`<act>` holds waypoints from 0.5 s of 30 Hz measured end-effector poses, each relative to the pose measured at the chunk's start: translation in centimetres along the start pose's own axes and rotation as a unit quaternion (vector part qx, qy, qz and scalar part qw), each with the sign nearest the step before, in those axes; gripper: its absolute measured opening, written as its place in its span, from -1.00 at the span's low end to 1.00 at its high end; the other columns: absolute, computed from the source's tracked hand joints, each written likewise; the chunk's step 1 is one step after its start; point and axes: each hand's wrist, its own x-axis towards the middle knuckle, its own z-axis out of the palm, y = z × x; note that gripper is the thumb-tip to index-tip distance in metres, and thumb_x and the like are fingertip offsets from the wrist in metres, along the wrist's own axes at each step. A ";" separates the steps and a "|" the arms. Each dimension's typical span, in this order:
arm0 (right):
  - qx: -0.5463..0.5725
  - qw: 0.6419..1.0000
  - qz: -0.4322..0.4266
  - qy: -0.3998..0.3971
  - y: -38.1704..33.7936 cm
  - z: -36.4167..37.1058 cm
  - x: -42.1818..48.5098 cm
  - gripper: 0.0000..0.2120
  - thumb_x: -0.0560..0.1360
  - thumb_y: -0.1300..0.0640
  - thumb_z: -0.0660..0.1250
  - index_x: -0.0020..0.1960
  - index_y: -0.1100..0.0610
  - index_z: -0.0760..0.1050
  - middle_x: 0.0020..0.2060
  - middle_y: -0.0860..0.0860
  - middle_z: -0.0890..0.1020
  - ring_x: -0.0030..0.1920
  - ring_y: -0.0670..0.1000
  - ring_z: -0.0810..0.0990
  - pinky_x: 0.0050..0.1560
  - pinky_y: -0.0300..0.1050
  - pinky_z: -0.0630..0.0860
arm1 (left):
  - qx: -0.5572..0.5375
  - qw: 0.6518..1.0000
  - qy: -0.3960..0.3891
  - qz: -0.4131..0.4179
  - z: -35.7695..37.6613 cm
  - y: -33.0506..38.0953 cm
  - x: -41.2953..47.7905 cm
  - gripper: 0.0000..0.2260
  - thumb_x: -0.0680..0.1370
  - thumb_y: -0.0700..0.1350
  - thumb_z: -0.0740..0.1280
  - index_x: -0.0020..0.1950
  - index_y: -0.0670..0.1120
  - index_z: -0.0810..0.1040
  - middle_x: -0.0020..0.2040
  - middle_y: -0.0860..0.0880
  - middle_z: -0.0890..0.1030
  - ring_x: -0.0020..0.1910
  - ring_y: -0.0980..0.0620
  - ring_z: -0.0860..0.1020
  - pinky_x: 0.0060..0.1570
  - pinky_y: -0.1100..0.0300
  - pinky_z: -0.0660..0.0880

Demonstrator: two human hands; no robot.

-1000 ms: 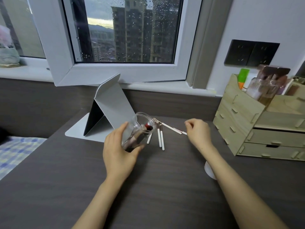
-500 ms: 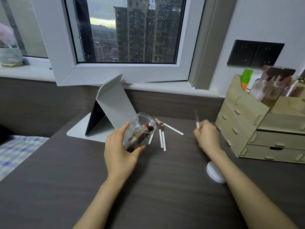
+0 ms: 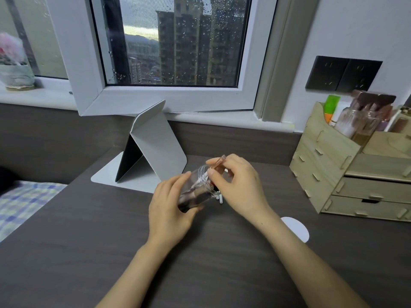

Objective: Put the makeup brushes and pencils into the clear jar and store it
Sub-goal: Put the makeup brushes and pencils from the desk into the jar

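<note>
A dark wood-grain desk (image 3: pixel 89 252) ran beneath a rain-spotted window (image 3: pixel 178 41), with a white folding stand (image 3: pixel 153 150) at the back. The left hand (image 3: pixel 171 207) was wrapped around the clear jar (image 3: pixel 198 190), tilting its mouth up and to the right, probably so the other hand could feed things in easily. The right hand (image 3: pixel 240 185) pinched a thin brush (image 3: pixel 216 165) between thumb and fingertips right at the jar's rim, its white handle apparently already inside among the dark brushes. White ends of more pencils (image 3: pixel 220 199) poked out on the desk below the jar, mostly hidden by the hands. A white round lid (image 3: pixel 297 227) lay beside the right forearm, and a wooden drawer organiser (image 3: pixel 347 174) stood well right, likely where the jar belonged.
</note>
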 end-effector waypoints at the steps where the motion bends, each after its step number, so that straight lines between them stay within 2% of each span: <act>1: 0.011 1.000 0.011 -0.004 0.2 0.0 0.1 -0.83 0.42 0.14 0.38 0.01 0.02 0.62 -0.19 -0.06 0.63 -0.20 -0.10 0.48 -0.13 -0.25 0.39 | -0.001 1.000 0.001 -0.001 0.0 0.0 0.0 -0.32 0.19 -0.05 0.52 0.27 -0.01 0.38 0.10 -0.06 0.58 0.06 0.03 0.43 0.08 0.36 0.25; 3: 0.119 0.990 0.074 -0.022 0.5 -0.1 0.3 -0.78 0.40 0.23 0.42 0.02 0.06 0.59 -0.30 -0.06 0.57 -0.34 -0.17 0.44 -0.26 -0.31 0.40 | -0.009 1.000 0.009 -0.009 0.0 0.0 0.0 -0.32 0.19 -0.05 0.54 0.27 -0.01 0.38 0.10 -0.01 0.56 0.07 0.04 0.42 0.09 0.41 0.22; 5: 0.269 0.953 0.140 -0.014 1.2 -0.3 0.8 -0.77 0.41 0.32 0.39 0.00 0.08 0.56 -0.36 -0.05 0.54 -0.41 -0.24 0.47 -0.35 -0.41 0.41 | -0.015 0.999 0.018 -0.025 0.0 0.0 0.1 -0.31 0.18 -0.05 0.56 0.26 -0.01 0.39 0.09 0.01 0.55 0.08 0.04 0.42 0.09 0.44 0.21; 7: 0.283 0.940 0.183 0.055 2.9 -0.1 1.6 -0.82 0.44 0.34 0.34 -0.06 0.10 0.57 -0.36 -0.01 0.58 -0.37 -0.24 0.54 -0.34 -0.42 0.42 | -0.009 0.999 0.027 -0.039 0.0 -0.3 0.1 -0.30 0.18 -0.08 0.59 0.26 -0.03 0.42 0.10 -0.04 0.57 0.08 0.03 0.42 0.08 0.41 0.23; 9: 0.144 0.963 0.205 0.099 5.4 0.5 2.4 -0.85 0.47 0.30 0.28 -0.09 0.15 0.61 -0.27 0.07 0.67 -0.24 -0.08 0.62 -0.18 -0.21 0.52 | 0.001 0.998 0.040 -0.055 -0.1 -0.4 0.3 -0.31 0.18 -0.08 0.60 0.26 -0.05 0.43 0.11 -0.07 0.58 0.09 -0.01 0.43 0.08 0.35 0.26; 10: 0.041 0.974 0.208 0.083 6.7 1.0 2.8 -0.84 0.48 0.26 0.27 -0.07 0.17 0.64 -0.17 0.10 0.70 -0.13 0.03 0.64 -0.05 -0.11 0.54 | 0.003 0.997 0.047 -0.068 -0.1 -0.5 0.3 -0.31 0.19 -0.08 0.60 0.27 -0.05 0.44 0.12 -0.07 0.58 0.10 -0.04 0.45 0.07 0.30 0.30; 12: -0.129 0.971 0.203 0.001 9.0 2.5 3.4 -0.79 0.51 0.19 0.24 0.02 0.19 0.63 0.01 0.14 0.69 0.07 0.19 0.60 0.07 -0.04 0.48 | -0.002 0.994 0.062 -0.094 -0.2 -0.4 0.5 -0.31 0.18 -0.09 0.61 0.27 -0.06 0.45 0.14 -0.07 0.57 0.11 -0.09 0.47 0.05 0.19 0.36; 15: -0.269 0.940 0.168 -0.125 11.2 4.8 4.4 -0.74 0.57 0.15 0.16 0.12 0.23 0.55 0.13 0.20 0.60 0.16 0.25 0.49 0.08 0.00 0.45 | -0.005 0.991 0.074 -0.109 -0.3 -0.6 0.5 -0.30 0.17 -0.13 0.61 0.27 -0.07 0.46 0.16 -0.06 0.57 0.14 -0.10 0.47 0.08 0.16 0.34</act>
